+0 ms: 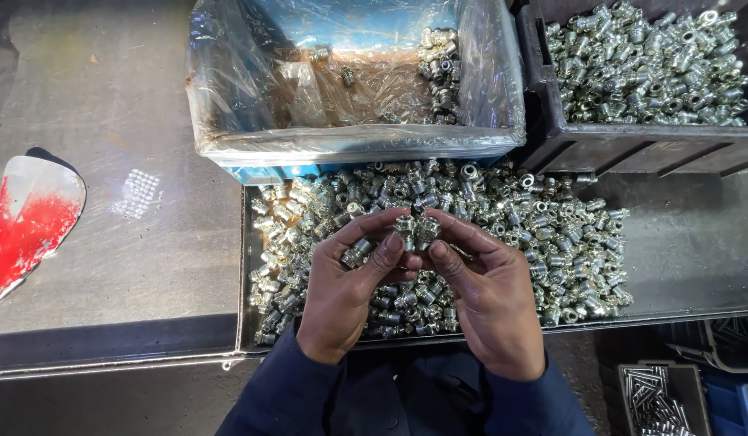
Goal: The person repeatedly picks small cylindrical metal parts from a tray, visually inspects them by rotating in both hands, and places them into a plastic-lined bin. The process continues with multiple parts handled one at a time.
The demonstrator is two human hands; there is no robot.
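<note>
Two hands: left hand (346, 287) and right hand (489, 295) pinched small shiny metal fittings (414, 228) between fingertips, above the tray.
Tray: shallow steel tray (681, 242) heaped with knurled, silvery loose fittings (552, 234) (hexagonal, threaded).
Behind: plastic-lined blue bin (350, 145); black crate (632, 145) of fittings.

plastic-lined blue bin (354, 145) | black crate of fittings (632, 145) | red-and-white scoop (31, 222) | grey table (107, 105)

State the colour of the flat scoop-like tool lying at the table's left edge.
The flat scoop-like tool is white with red smeared across it; head view.
</note>
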